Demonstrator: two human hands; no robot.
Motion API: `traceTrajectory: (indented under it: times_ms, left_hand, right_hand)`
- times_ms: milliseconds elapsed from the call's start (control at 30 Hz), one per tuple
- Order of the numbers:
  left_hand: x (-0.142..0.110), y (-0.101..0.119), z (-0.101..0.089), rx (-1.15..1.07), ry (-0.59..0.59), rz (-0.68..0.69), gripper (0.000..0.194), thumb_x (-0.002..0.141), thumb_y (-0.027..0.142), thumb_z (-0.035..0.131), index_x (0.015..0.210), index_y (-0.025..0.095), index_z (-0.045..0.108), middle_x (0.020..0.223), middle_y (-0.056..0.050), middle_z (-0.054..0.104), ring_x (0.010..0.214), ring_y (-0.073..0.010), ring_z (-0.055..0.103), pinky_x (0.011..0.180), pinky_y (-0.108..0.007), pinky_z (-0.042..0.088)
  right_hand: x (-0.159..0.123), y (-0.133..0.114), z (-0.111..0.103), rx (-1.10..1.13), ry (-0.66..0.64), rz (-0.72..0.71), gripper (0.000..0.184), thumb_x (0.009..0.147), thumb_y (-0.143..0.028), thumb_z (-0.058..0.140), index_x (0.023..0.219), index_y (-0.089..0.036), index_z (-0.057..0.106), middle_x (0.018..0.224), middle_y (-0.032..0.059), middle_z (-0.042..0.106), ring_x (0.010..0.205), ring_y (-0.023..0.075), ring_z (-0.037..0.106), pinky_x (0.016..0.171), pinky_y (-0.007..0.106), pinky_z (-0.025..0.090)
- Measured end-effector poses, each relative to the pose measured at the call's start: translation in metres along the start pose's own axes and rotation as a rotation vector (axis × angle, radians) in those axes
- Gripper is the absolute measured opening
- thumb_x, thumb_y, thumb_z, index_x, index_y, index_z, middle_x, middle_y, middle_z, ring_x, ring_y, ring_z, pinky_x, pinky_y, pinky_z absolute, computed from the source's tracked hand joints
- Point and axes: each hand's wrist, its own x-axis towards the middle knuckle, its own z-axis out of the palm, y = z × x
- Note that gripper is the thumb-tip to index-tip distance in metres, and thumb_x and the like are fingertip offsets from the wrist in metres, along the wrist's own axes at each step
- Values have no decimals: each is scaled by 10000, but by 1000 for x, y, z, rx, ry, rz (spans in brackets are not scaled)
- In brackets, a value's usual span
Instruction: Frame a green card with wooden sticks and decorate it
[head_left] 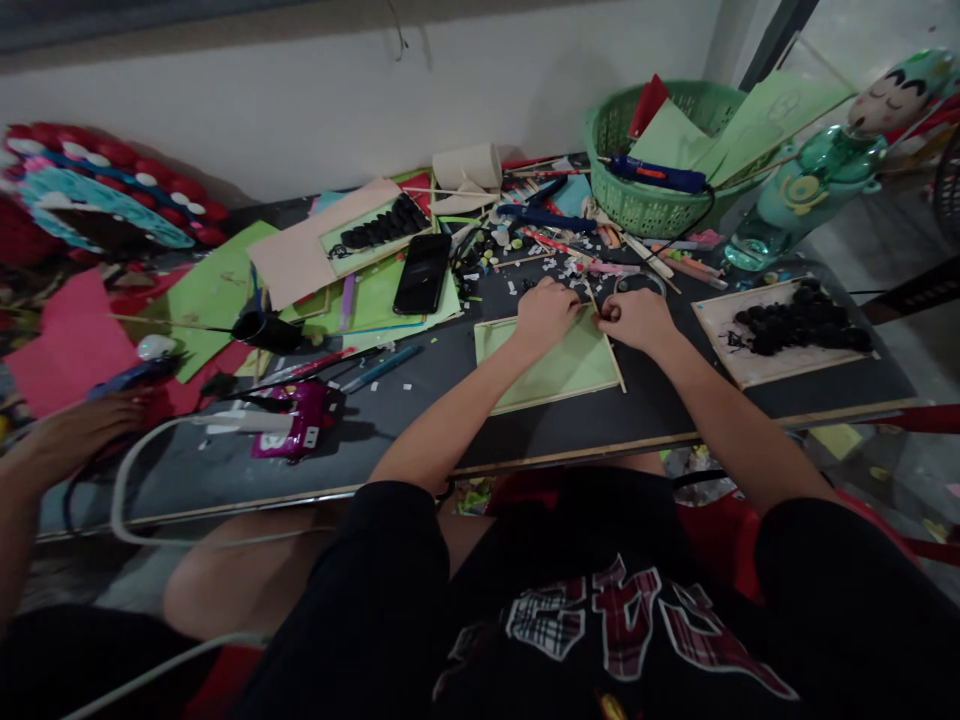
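Near the middle of the frame, two hands, left and right, pinch thin sticks at the green card's top corner.

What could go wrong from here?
- Stick: both left hand and right hand crowd its top end at the green card; a push there might shift it askew.
- White cable: it loops past the table edge near a knee, so a snag could drag the purple box.
- Blue tool: perched on the basket, it may slide off if its cord is tugged.
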Motion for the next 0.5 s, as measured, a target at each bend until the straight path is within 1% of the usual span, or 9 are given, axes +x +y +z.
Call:
traceTrajectory:
  times_ms: [233, 367, 433, 500]
  left_hand:
    - [-5, -1, -4, 7, -31, -26, 265, 1001, 303, 561, 1047, 185, 793, 1026, -118, 753, 1131, -285, 613, 877, -368, 523]
    - [-11, -4, 0, 35, 38, 3, 261, 995, 305, 575, 1155, 204, 756, 1164, -119, 733, 1232, -303, 560, 982, -431, 493]
    - [-14, -7, 2, 32, 60, 11, 255, 990, 282, 582, 1178, 223, 744, 1197, -108, 726, 1247, -295, 549, 1000, -433, 487]
    - [-16, -8, 3, 28, 65, 20, 244, 996, 272, 570, 1155, 231, 751, 1181, -98, 734, 1227, -281, 557, 986, -415, 495]
  right_hand:
    - [0, -1, -1, 24, -3, 3, 234, 825, -392, 628, 896, -234, 785, 863, 38, 788, 866, 248, 725, 722, 337, 498]
    - [0, 0, -1, 25, 4, -9, 231, 832, -391, 624, 888, -228, 778, 870, 37, 789, 855, 238, 725, 712, 326, 493]
    - [1, 1, 0, 20, 8, -11, 238, 840, -405, 621, 882, -229, 776, 868, 37, 789, 852, 238, 726, 709, 325, 491]
    - [2, 3, 2, 19, 14, -15, 248, 843, -423, 625, 886, -235, 781, 862, 35, 789, 850, 241, 726, 706, 328, 493]
